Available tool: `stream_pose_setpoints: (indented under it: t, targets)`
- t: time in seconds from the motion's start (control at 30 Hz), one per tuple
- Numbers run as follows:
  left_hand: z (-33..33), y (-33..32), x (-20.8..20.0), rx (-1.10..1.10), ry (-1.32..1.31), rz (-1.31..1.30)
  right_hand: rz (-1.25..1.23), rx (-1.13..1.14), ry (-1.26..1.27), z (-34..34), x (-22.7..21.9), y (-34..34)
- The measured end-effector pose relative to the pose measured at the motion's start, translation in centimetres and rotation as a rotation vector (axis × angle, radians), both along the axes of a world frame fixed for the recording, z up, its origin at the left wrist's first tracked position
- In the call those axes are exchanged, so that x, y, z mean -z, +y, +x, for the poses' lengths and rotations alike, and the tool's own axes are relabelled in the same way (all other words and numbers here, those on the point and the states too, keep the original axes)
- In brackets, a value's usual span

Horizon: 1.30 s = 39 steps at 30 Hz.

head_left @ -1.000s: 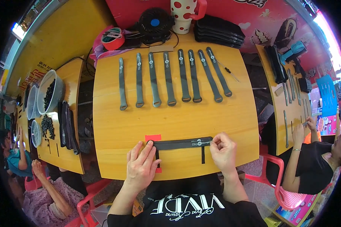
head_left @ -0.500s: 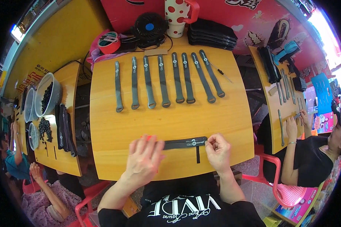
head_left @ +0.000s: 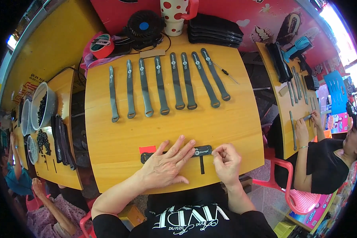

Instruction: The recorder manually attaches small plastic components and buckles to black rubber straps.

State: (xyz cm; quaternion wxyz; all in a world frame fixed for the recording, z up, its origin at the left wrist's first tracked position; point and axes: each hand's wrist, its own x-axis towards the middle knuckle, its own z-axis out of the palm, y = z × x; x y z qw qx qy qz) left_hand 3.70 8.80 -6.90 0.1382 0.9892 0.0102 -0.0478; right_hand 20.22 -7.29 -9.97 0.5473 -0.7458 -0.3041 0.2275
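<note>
A dark strap with white print (head_left: 204,150) lies crosswise near the front edge of the table. My left hand (head_left: 168,164) rests flat over its middle, fingers spread, hiding much of it. The strap's slotted left end shows beside a red patch (head_left: 147,149) on the table. At the strap's right end, my right hand (head_left: 227,162) has thumb and forefinger pinched together; whatever they hold is too small to make out. A narrow black strip (head_left: 202,164) sticks out below the strap, between my hands.
Several similar straps (head_left: 163,89) lie in a row across the table, beside a thin pointed tool (head_left: 225,72). Behind stand a black fan (head_left: 144,27), a spotted mug (head_left: 173,18), stacked black pouches (head_left: 214,31) and red tape (head_left: 102,49). People work at side tables.
My left hand has moved right along the strap and flattened, uncovering its left end and the red patch. My right hand stays pinched at the right end. The whole view has shifted slightly.
</note>
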Motion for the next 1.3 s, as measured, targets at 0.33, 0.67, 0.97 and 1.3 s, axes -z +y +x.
stream_pose_setpoints:
  t: [0.33, 0.67, 0.97, 1.3]
  targets:
    - [0.0, 0.0, -0.1, 0.003, 0.030, 0.015, -0.017, 0.047, 0.035, -0.6, -0.5, 0.8]
    - [3.7, 0.2, -0.2, 0.007, -0.215, -0.113, 0.002, 0.002, -0.183, -0.9, 0.3, 1.2]
    - [5.4, 1.1, 1.0, -0.025, -0.223, -0.312, -0.030, 0.029, -0.101, -1.0, 0.0, 1.5]
    - [5.2, 1.2, 0.8, -0.024, -0.227, -0.323, 0.334, -0.315, -0.448, -1.2, -0.3, 1.2]
